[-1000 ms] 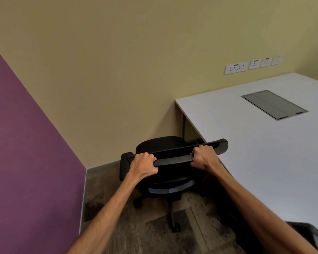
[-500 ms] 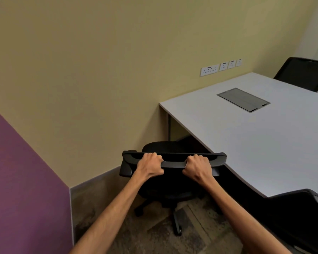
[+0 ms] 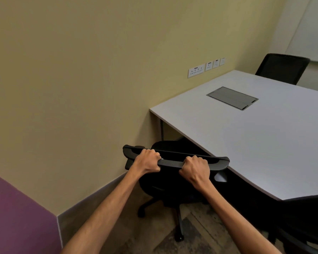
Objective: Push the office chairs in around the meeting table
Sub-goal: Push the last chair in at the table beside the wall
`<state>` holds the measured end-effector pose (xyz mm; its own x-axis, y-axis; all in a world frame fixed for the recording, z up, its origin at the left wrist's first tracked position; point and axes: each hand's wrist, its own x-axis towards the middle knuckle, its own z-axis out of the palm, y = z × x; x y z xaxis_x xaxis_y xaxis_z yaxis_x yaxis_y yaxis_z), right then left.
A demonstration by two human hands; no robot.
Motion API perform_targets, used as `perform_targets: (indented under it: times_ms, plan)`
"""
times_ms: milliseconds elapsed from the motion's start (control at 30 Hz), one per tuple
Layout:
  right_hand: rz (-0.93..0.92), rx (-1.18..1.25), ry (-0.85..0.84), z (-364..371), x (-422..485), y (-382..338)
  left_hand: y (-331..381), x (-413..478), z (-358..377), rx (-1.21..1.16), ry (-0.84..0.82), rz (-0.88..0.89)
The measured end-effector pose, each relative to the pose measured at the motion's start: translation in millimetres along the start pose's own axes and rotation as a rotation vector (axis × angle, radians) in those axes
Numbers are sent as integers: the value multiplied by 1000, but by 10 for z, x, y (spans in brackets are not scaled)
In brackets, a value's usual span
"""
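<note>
A black office chair [image 3: 173,184] stands at the near left corner of the white meeting table [image 3: 264,143]. Both hands grip the top rail of its backrest: my left hand [image 3: 148,161] near the rail's left end, my right hand [image 3: 195,168] toward its right end. The seat's front edge reaches under the table's corner, and the right end of the backrest touches or nearly touches the table edge. Its wheeled base shows on the floor below. A second black chair [image 3: 282,68] sits at the table's far side. A third black chair [image 3: 305,222] is at the bottom right.
A yellow wall [image 3: 99,79] runs close along the chair's left, with sockets [image 3: 206,67] above the table. A purple wall [image 3: 17,217] is at the lower left. A grey cable hatch [image 3: 231,98] lies flush in the tabletop. A table leg [image 3: 161,130] stands by the wall.
The chair has rolled forward and turned so its backrest lies closer to the table edge. The view has swung right, bringing the far chair and the bottom-right chair into sight.
</note>
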<state>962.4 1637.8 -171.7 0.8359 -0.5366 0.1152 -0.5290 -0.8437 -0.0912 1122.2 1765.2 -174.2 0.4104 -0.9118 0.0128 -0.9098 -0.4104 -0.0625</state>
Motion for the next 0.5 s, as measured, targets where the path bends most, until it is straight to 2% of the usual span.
perform_targets:
  times_ms: [133,500]
  plan:
    - [101,38,3,69,258,-281,-387,276,-6,26,-52,62]
    - [295,69,-17,106,950,-619,-1089,1082,24,0,-53,271]
